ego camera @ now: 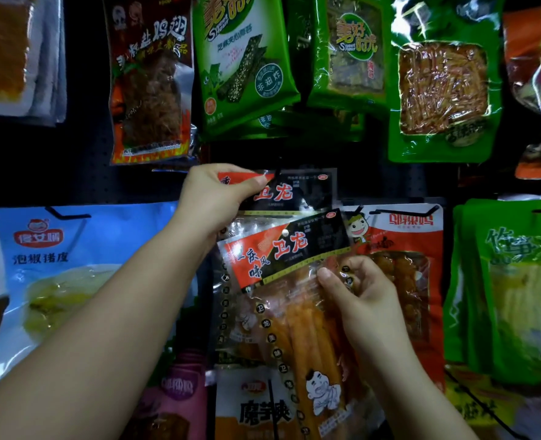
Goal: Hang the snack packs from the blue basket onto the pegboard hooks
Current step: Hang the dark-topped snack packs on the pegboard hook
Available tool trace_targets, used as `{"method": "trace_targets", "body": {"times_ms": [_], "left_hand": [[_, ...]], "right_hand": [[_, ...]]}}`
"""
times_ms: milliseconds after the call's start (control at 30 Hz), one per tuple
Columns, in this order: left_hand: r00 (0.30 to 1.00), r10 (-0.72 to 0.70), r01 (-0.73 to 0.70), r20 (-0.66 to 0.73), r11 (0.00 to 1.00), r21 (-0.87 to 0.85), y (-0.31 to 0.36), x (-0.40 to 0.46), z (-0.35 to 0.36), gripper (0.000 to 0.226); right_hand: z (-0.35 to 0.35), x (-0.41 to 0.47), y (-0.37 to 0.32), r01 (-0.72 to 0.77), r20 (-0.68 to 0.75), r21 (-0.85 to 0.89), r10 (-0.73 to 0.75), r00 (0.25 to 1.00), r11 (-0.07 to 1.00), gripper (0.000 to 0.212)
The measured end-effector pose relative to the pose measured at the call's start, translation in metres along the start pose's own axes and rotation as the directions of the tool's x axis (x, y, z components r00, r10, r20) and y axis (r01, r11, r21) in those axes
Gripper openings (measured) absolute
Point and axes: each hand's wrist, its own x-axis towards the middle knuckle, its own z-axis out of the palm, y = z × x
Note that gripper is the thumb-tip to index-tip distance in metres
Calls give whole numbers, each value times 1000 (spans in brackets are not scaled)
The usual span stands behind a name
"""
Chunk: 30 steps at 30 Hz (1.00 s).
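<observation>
Glossy clear plastic crinkles where the right hand (358, 290) pinches the tilted front snack pack (291, 281); the left hand (212, 198) pinches the red-and-black header of the pack behind (294, 192), against the dark perforated pegboard (72, 173).

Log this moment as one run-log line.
left hand: pinches hung pack top | right hand: holds tilted pack | hole not on hook

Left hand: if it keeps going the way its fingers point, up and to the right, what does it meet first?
The left hand already pinches the top corner of the rear snack pack. Past that pack, the line probably runs to the dark pegboard, then the green seaweed packs above; depth is unclear.
</observation>
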Motion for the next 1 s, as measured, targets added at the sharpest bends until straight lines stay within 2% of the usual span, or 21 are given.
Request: {"method": "trace_targets", "body": {"times_ms": [67, 167, 267, 567, 667, 867, 1000], "left_hand": [[999, -45, 45, -16, 998, -47, -12, 3, 1, 10], [983, -182, 186, 36, 968, -166, -31, 6, 1, 17], [964, -257, 265, 64, 948, -177, -51, 8, 0, 15], [975, -212, 203, -65, 971, -126, -86, 30, 17, 14], [975, -203, 196, -94, 977, -78, -95, 38, 20, 14], [970, -208, 209, -128, 978, -7, -103, 45, 21, 15], [962, -207, 205, -180, 978, -28, -102, 36, 21, 27]], "right_hand": [[1, 4, 5, -4, -18, -3, 4, 1000, 1000, 17], [6, 12, 13, -29, -27, 1, 29, 999, 1000, 14], [14, 20, 22, -29, -54, -16, 28, 998, 999, 16], [33, 42, 49, -96, -93, -116, 85, 992, 989, 17], [33, 43, 57, -150, -112, -95, 139, 984, 984, 11], [28, 41, 60, -207, -106, -26, 203, 973, 978, 14], [23, 33, 51, -195, -148, -12, 191, 970, 981, 12]]}}
